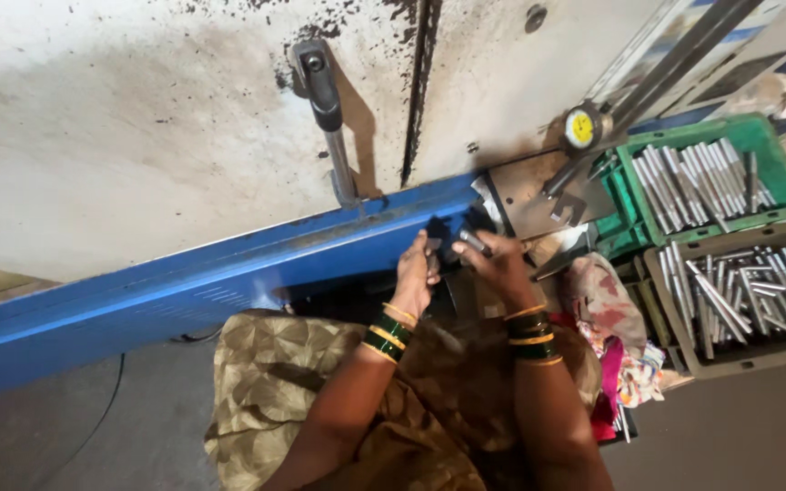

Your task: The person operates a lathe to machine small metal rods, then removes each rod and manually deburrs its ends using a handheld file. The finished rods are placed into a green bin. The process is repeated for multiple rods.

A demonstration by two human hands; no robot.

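Note:
My left hand [416,273] and my right hand [500,264] meet just below the blue machine rail [229,264]. The right hand's fingers pinch a short metal rod [475,242], its tip pointing up-left toward a dark opening. The left hand curls beside it at the dark part; what it grips is hidden. Both wrists wear green and gold bangles. A patterned olive cloth covers my lap below.
A green crate [766,136] of metal rods sits at the upper right, with a grey-brown bin [675,318] of similar rods below it. A yellow dial gauge [582,127] stands on a plate. A black-handled lever [320,91] hangs on the stained panel. Coloured rags [611,309] lie at right.

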